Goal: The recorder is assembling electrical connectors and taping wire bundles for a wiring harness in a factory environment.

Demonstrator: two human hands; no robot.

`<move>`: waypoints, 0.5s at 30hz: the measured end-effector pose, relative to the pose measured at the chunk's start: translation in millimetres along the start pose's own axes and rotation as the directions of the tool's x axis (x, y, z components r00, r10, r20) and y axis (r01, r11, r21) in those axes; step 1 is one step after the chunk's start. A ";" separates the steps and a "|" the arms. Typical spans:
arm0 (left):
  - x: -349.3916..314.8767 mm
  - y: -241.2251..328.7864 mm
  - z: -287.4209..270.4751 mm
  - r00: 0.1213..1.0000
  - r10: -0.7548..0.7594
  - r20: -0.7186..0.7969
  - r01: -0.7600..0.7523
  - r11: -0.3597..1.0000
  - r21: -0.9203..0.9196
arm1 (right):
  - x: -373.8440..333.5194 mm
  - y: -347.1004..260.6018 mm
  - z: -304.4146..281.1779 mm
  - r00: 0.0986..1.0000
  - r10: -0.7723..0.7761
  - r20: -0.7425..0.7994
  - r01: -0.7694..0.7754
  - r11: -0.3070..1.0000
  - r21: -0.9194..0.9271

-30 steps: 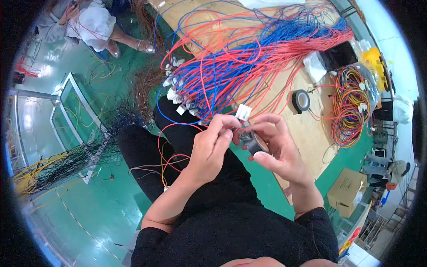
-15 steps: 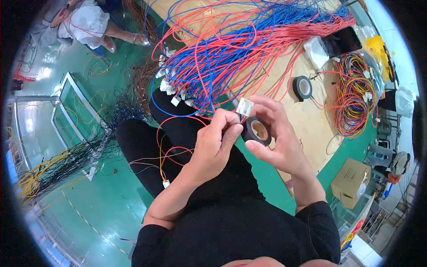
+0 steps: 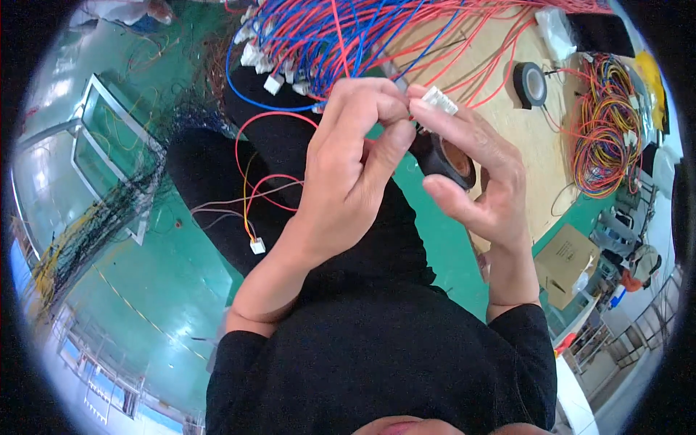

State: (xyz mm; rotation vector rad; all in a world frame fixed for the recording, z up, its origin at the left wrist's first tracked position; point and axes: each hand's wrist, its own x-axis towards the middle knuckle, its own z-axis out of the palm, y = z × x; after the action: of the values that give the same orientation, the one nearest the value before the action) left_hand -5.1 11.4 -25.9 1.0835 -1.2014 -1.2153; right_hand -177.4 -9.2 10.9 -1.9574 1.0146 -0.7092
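Where two hands (image 3: 351,156) (image 3: 494,163) meet: one white connector (image 3: 439,101), one tape roll (image 3: 438,161).

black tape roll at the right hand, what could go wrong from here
The black tape roll sits between the thumb and fingers of the right hand; if not gripped firmly, it might drop to the green floor.

The white plug and its thin wires lie close to the left forearm and could snag as that arm moves.

From here, the right hand (image 3: 500,174) partly hides the white connector (image 3: 441,101) and black tape roll (image 3: 436,161); red and blue cables (image 3: 319,43) run out of view.
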 end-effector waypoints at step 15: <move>-1.6 -5.9 -6.9 0.993 -0.062 0.100 0.068 0.996 -0.054 | -6.3 8.6 0.3 0.997 -0.002 0.081 -0.005 0.997 0.083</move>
State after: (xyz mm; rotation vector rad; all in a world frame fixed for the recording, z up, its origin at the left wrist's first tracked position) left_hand 1.3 12.4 -32.5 1.0375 -1.2064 -1.3585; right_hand -183.9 -6.8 2.7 -1.8984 0.9230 -0.6553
